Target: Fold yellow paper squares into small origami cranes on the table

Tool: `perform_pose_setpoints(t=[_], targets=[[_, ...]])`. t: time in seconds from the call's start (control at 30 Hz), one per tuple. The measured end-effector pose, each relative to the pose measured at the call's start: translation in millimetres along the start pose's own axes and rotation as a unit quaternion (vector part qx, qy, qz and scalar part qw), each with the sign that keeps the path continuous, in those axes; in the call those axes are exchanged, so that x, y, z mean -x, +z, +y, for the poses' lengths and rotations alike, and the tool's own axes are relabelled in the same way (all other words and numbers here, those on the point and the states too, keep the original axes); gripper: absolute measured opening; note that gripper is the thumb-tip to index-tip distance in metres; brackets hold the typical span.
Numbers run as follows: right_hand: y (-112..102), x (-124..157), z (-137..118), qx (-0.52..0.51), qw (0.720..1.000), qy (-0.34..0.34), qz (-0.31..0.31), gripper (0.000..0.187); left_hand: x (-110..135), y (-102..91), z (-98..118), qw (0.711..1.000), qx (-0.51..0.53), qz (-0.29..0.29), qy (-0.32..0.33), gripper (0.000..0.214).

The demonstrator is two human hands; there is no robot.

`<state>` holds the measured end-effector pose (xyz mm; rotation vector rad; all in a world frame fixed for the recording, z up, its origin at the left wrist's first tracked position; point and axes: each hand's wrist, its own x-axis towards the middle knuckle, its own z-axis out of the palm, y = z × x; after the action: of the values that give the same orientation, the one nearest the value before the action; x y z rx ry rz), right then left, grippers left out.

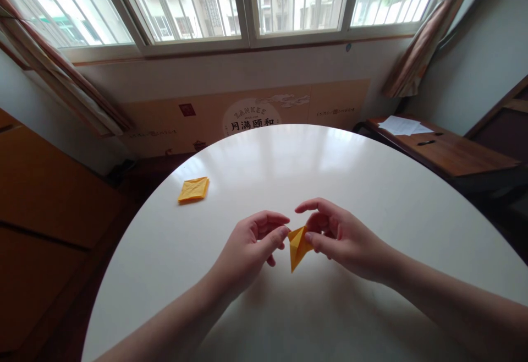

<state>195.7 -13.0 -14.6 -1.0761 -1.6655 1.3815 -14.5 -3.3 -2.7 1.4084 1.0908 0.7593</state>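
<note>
A small piece of folded yellow paper (297, 245) is held just above the table, its pointed end hanging down and its creased facets facing me. My right hand (348, 241) grips its right side, thumb on the front face and index finger raised away from the paper. At the left corner, the thumb and fingertips of my left hand (253, 243) are closed in a pinch at the paper's edge. The fingers behind the paper are partly hidden. A flat, folded yellow paper square (193, 190) lies apart on the table, beyond my left hand.
The round white table (264, 169) has a glossy top that reflects the windows. To the right stands a brown wooden desk (474, 153) with white sheets (402, 125) and a dark pen-like object (426, 143). A printed tan panel (338, 100) is beyond the table, below barred windows.
</note>
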Motion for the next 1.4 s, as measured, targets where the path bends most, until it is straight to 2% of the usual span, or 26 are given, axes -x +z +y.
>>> perform_pose_setpoints(t=[0.1,0.23,0.37,0.53,0.63,0.77,1.1,1.4], targets=[[0.2,2.7,-1.5,0.044,0.999,-0.028,-0.004,0.033,-2.1,0.5,1.0,0.998,0.0,-0.049,-0.048,0.029],[1.4,3.9,-1.6,0.054,0.998,-0.039,0.002,0.032,-1.9,1.9,0.2,0.995,-0.026,-0.067,-0.066,0.027],[1.8,2.7,-0.8,0.012,1.0,-0.005,0.009,0.035,-1.5,2.5,-0.4,0.997,-0.035,-0.051,-0.048,0.024],[2.9,-0.9,1.5,-0.037,0.998,0.038,-0.02,0.033,-1.2,2.6,-1.9,0.999,-0.02,-0.013,-0.022,0.021],[3.7,-2.3,2.7,-0.063,0.996,0.054,-0.027,0.034,-0.5,2.5,-2.6,0.999,-0.03,-0.016,-0.017,0.024],[3.5,-2.4,1.6,-0.096,0.992,0.073,-0.042,0.035,-0.4,2.4,-1.5,0.999,0.017,-0.019,-0.024,0.029],[2.7,-1.8,0.3,-0.108,0.988,0.076,-0.075,0.032,-1.4,2.7,-2.8,0.989,0.121,-0.043,-0.069,0.02],[2.4,1.0,-4.2,-0.04,0.994,0.073,-0.066,0.026,-3.3,4.5,-2.2,0.99,0.106,-0.04,-0.081,0.018]])
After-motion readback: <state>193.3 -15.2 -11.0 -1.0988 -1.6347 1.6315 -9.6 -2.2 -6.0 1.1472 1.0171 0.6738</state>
